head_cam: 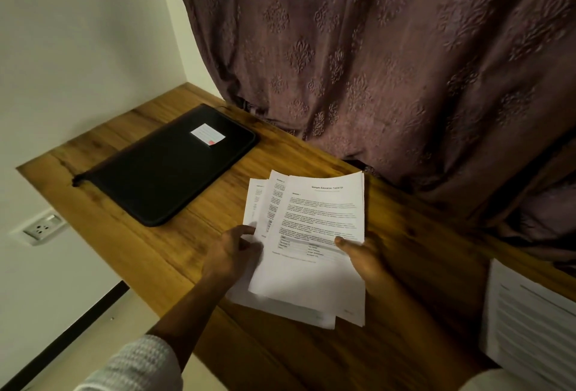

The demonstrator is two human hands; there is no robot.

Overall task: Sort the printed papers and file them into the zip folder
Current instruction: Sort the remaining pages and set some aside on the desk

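A patterned mauve curtain [389,47] fills the upper right of the frame, draping onto the wooden desk [162,253]. At centre left the black zip folder [162,172] lies flat and closed on the desk, so whatever is inside is hidden. The printed papers [314,222] are fanned at lower centre, apart from the folder. The top sheet's heading reads "Sample Education Trans…", with the end blurred and the body text illegible. Another printed stack [530,322] is cut off at the lower right edge.

The left hand [230,250] has its grip pinching the fan's left edge. The right hand [364,256] grips the right side, thumb on top. A white label [207,134] on the folder is unreadable.
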